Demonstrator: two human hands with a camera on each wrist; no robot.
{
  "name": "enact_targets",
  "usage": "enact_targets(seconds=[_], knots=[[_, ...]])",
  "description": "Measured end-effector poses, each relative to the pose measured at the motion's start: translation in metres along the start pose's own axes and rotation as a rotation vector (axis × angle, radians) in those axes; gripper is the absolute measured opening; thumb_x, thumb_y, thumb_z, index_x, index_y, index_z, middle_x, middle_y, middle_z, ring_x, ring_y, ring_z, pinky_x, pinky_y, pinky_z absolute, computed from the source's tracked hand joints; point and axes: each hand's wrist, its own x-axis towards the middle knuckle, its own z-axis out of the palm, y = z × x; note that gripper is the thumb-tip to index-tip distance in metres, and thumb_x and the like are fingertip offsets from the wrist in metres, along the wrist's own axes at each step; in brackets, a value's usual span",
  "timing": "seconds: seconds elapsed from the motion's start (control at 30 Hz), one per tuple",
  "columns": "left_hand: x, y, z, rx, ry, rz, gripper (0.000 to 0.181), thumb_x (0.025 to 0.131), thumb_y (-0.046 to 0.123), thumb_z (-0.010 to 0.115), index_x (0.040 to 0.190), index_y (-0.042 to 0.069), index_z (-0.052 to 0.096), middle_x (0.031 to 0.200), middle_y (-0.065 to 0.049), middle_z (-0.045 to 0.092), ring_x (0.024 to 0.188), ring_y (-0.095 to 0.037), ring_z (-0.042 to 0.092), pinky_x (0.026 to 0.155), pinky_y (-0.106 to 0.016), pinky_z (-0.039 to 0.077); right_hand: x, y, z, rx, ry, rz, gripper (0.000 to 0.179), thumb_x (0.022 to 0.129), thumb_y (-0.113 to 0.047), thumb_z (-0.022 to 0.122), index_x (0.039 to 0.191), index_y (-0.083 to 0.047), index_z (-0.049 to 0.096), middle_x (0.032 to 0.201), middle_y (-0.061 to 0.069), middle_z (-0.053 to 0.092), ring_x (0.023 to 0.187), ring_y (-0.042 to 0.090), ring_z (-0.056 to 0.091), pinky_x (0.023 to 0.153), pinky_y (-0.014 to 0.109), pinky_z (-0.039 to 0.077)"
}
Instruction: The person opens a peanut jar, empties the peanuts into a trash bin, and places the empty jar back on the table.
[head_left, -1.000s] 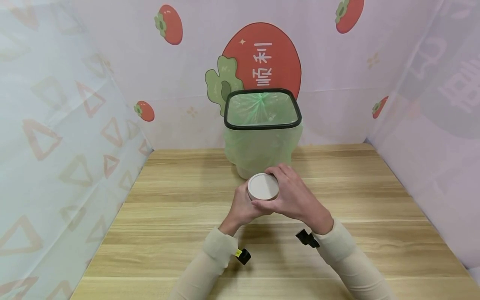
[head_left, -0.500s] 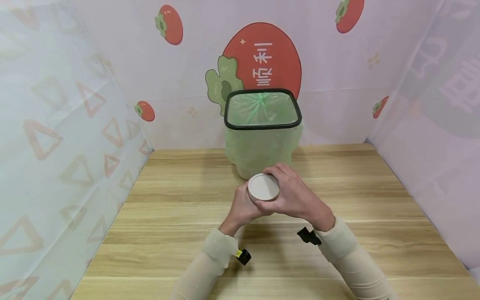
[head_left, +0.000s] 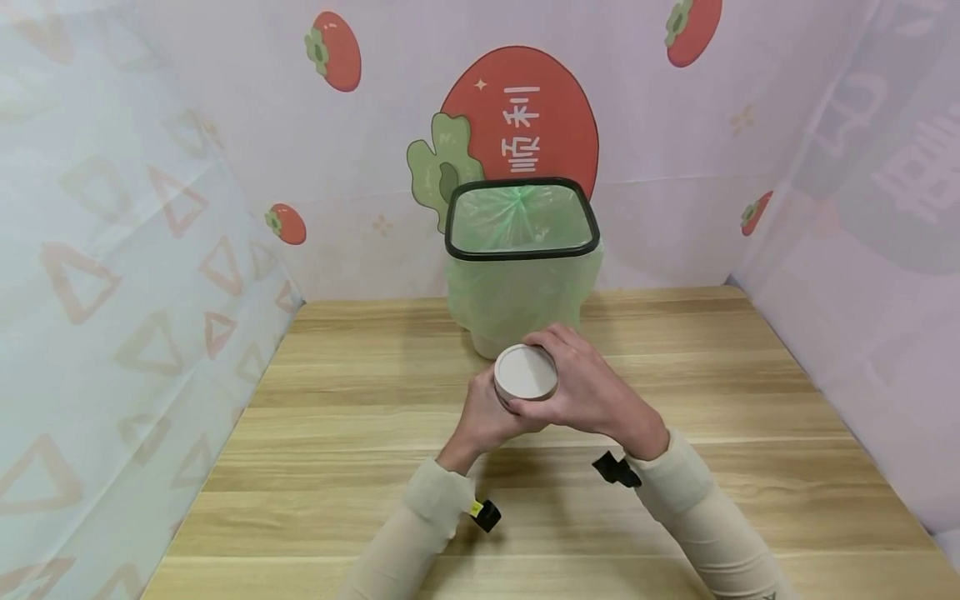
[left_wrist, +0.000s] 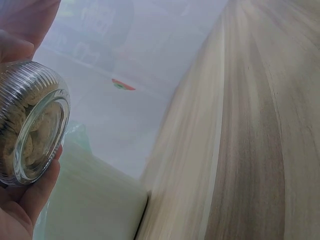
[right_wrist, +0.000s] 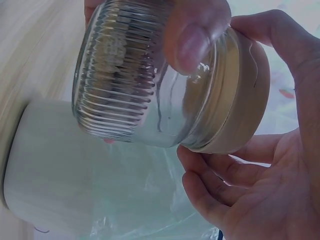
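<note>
- Gripping the jar (right_wrist: 112, 85), the left hand (head_left: 487, 412) has its fingers and thumb wrapped round the glass.
- The right hand (head_left: 588, 387) is clamped on the lid (head_left: 525, 372), thumb on the near side and fingers on the far side.
- The lid sits on the jar's mouth and faces up towards the head camera.
- Ribbed glass covers the jar's lower part; tan, lumpy contents show through its base in the left wrist view.
- The jar is held up off the table (head_left: 337, 467), on the near side of the bin (head_left: 491, 344).
- A pale green bag (head_left: 517, 292) lines the bin and hangs over its outside, below a black rim (head_left: 522, 256).
- Cream sleeves (head_left: 708, 517) cover both forearms.
- Behind the bin, the wall (head_left: 660, 217) bears printed red fruit.
</note>
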Motion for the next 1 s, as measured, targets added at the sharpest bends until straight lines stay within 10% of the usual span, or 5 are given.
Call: enact_targets(seconds=[1.0], knots=[[-0.003, 0.003, -0.006, -0.013, 0.037, -0.076, 0.069, 0.070, 0.019, 0.097, 0.131, 0.010, 0.067, 0.124, -0.007, 0.076, 0.112, -0.018, 0.070, 0.097, -0.027, 0.057, -0.005, 0.011, -0.026, -0.046, 0.079, 0.013, 0.068, 0.071, -0.035, 0.096, 0.124, -0.003, 0.067, 0.117, 0.011, 0.067, 0.101, 0.026, 0.064, 0.079, 0.041, 0.058]])
